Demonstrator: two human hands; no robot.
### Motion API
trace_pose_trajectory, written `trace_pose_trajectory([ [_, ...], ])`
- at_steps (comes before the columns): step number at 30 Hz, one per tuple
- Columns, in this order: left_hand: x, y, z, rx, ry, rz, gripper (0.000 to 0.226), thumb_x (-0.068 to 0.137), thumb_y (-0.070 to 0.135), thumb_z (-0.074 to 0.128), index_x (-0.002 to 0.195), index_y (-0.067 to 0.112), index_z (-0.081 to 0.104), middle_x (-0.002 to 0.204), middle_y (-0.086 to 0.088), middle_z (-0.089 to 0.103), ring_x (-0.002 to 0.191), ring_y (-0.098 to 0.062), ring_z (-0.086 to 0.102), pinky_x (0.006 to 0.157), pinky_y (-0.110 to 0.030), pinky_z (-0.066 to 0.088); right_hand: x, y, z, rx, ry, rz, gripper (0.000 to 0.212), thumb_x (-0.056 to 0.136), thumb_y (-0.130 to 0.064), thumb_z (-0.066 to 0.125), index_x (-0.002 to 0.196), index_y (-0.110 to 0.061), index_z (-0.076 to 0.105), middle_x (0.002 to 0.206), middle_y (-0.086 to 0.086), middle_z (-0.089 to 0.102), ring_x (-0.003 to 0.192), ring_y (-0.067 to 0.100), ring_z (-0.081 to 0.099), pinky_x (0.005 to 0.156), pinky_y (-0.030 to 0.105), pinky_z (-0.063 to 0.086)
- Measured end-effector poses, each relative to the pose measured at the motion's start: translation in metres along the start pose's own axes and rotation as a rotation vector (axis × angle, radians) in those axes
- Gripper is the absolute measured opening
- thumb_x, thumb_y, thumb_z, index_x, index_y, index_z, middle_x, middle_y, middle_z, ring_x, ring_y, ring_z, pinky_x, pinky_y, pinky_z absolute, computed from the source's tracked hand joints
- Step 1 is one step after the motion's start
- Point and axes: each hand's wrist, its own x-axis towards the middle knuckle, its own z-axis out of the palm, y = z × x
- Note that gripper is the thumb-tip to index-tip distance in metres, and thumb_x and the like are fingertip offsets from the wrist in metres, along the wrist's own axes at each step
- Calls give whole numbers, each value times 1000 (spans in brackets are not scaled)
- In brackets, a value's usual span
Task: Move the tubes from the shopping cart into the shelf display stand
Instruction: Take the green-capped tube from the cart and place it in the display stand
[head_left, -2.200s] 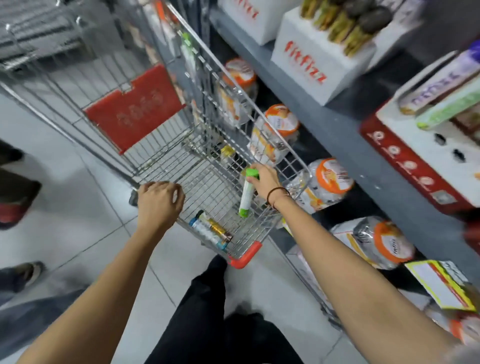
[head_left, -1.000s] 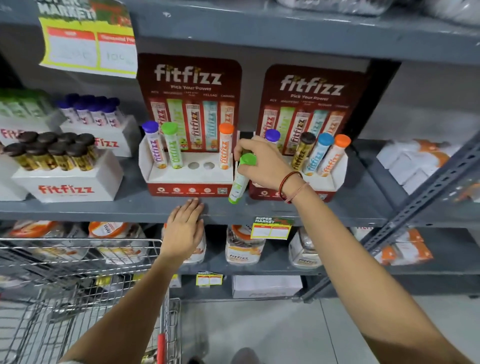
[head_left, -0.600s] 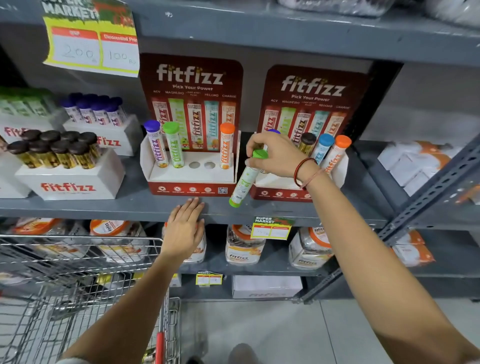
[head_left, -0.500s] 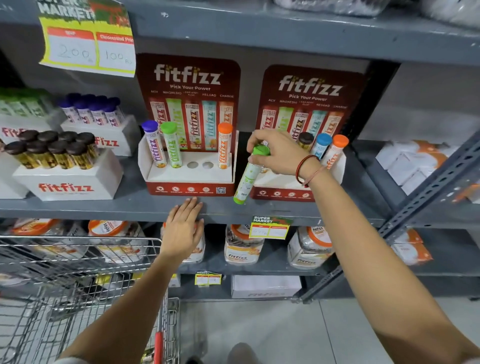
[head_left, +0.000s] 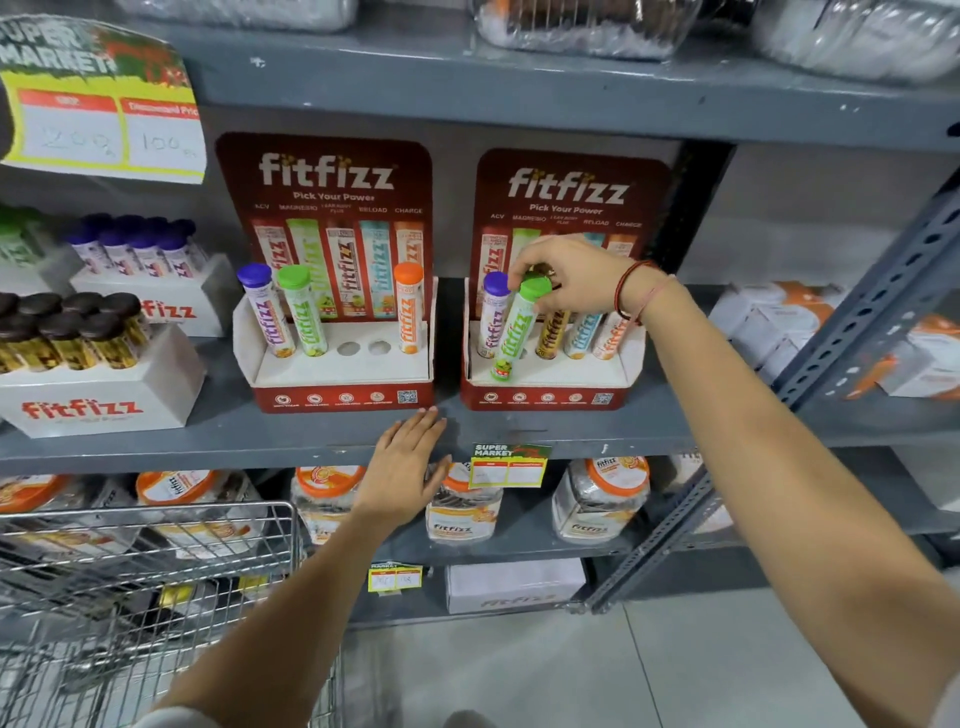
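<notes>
My right hand (head_left: 569, 273) grips the green cap of a green-capped tube (head_left: 514, 332). The tube leans over the white base of the right display stand (head_left: 550, 371), its bottom end near the front of the base beside the purple-capped tube (head_left: 493, 312). Brown, blue and orange tubes stand in that stand behind my wrist. The left display stand (head_left: 337, 364) holds purple, green and orange tubes and shows two empty holes (head_left: 363, 347). My left hand (head_left: 408, 465) lies flat on the shelf edge, fingers apart. The shopping cart (head_left: 145, 587) is at lower left.
White fitfizz boxes with brown-capped tubes (head_left: 67, 332) and purple-capped tubes (head_left: 140, 249) stand on the shelf to the left. Jars with orange lids (head_left: 600, 499) fill the shelf below. A slanted metal shelf brace (head_left: 852, 358) runs along the right. A price sign (head_left: 104, 104) hangs top left.
My right hand carried the green-capped tube from in front of the shelf edge up over the right stand's base, beside the purple tube. My left hand stayed on the shelf edge.
</notes>
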Motion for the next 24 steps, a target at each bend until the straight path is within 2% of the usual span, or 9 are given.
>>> trace_pose_trajectory([
  [4,-1,-3,5,37,-15,6,66,89,50,23,136,7,42,144,-12,41,133,-26,34,109,-41,11,5,11,-3,-34,11,20,30,75,-4,71,102,-14,65,115,5,62,101,11,48,92,25,32],
  [7,-1,-5,5,36,-15,18,67,89,51,23,137,8,41,144,-12,39,134,-26,33,110,-42,13,11,17,-6,-43,8,39,34,75,-3,71,106,-15,64,117,4,63,102,17,50,89,28,36],
  [13,0,-5,6,31,-7,13,70,87,53,20,140,10,36,147,-10,35,136,-24,28,110,-39,9,23,22,-14,-19,-8,91,40,70,2,73,106,-12,61,114,9,62,98,19,54,84,30,45],
  [17,0,-5,6,24,-2,7,71,87,54,19,140,10,36,147,-10,34,136,-23,27,111,-38,8,27,20,-10,7,-48,117,48,65,4,77,106,-12,58,114,10,65,105,25,59,91,37,50],
  [21,-1,-5,6,18,-5,6,72,87,55,18,141,11,34,148,-9,33,137,-23,25,111,-38,9,26,18,1,17,-82,123,50,67,3,76,109,-13,54,115,6,68,110,21,50,95,40,39],
  [23,-1,-5,6,16,-13,5,72,87,56,17,141,12,33,149,-8,32,138,-22,24,112,-39,10,26,18,5,40,-72,125,53,70,4,73,114,-13,50,117,4,67,105,18,41,87,37,34],
  [24,-1,-5,6,15,-15,4,72,87,56,16,141,12,33,149,-8,31,138,-22,23,113,-39,10,25,18,5,57,-64,122,55,71,4,72,118,-13,48,119,4,66,102,16,39,81,31,34],
])
